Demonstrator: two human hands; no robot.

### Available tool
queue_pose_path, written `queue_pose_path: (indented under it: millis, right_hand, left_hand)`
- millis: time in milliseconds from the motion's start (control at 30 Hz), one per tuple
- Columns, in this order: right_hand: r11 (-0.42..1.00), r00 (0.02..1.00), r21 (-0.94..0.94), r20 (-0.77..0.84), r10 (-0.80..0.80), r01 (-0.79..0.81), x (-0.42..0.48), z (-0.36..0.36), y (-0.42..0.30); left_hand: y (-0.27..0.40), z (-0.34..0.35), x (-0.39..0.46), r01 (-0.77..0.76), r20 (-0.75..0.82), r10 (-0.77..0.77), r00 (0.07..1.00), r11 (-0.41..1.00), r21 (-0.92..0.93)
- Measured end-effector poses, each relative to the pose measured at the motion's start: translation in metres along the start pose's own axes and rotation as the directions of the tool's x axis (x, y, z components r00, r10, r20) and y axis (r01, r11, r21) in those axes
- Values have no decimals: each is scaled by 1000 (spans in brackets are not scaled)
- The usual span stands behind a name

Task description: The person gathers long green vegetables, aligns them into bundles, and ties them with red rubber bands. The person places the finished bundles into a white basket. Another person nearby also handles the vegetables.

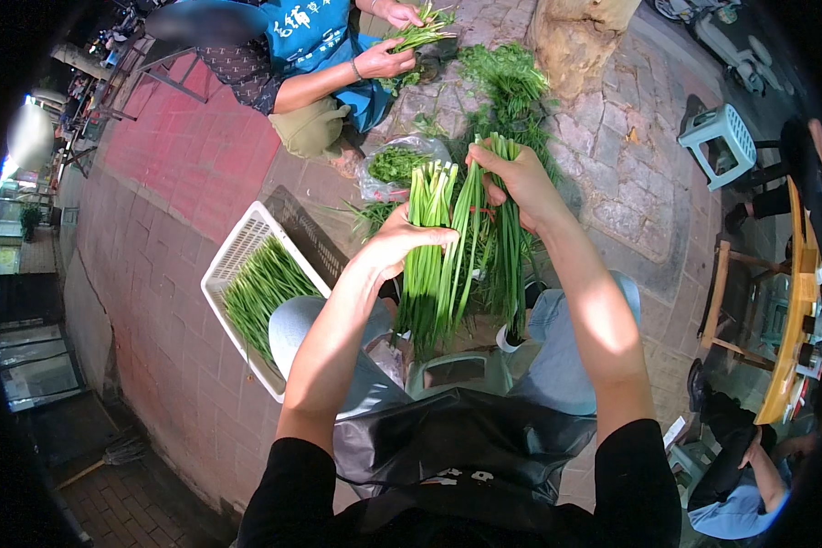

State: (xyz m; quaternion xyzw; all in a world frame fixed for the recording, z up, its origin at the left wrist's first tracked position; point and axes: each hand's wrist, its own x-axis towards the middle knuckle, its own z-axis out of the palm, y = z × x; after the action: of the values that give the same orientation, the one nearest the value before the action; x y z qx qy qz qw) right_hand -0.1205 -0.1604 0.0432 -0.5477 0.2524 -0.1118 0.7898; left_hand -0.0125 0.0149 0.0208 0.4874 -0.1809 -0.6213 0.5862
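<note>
My left hand [401,243] is wrapped around a thick bunch of Chinese chives [428,274], pale cut ends up and dark leaves hanging down. In my right hand [517,178] is a smaller bunch of chives [510,274], pinched near its pale ends. Some stalks slant between the two bunches, beside my left thumb. A white plastic basket [217,270] stands by my left knee with more chives [267,294] lying in it. Beyond my hands sits a clear plastic bag [425,145] of leafy greens [394,164].
Across from me a person in a blue apron [308,31] holds a bundle of green stems [421,34]. A heap of leafy herbs [503,72] lies on the paving near a tree trunk [575,41]. To the right are a light-blue plastic stool [723,144] and a wooden table [784,342].
</note>
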Motion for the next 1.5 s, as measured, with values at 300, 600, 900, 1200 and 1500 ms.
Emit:
queue_pose_path:
  millis: [300,600,900,1200,1500]
  right_hand:
    - [998,999,-52,-24,-46,45,3,3,6]
    - [992,999,-122,32,-17,21,1,2,-3]
    - [939,997,-340,76,-17,42,-6,17,7]
    - [927,993,-371,113,-11,53,-12,23,-1]
    - [871,993,-480,101,-61,102,-8,15,4]
  left_hand:
    - [3,7,-2,-30,-46,32,998,998,50]
    - [-1,3,-1,-96,-95,104,990,992,84]
    - [-6,-6,11,-243,-161,252,954,967,72]
    - [-6,-5,8,-272,-199,271,942,962,19]
    - [-7,-10,7,-282,-216,274,937,959,-6]
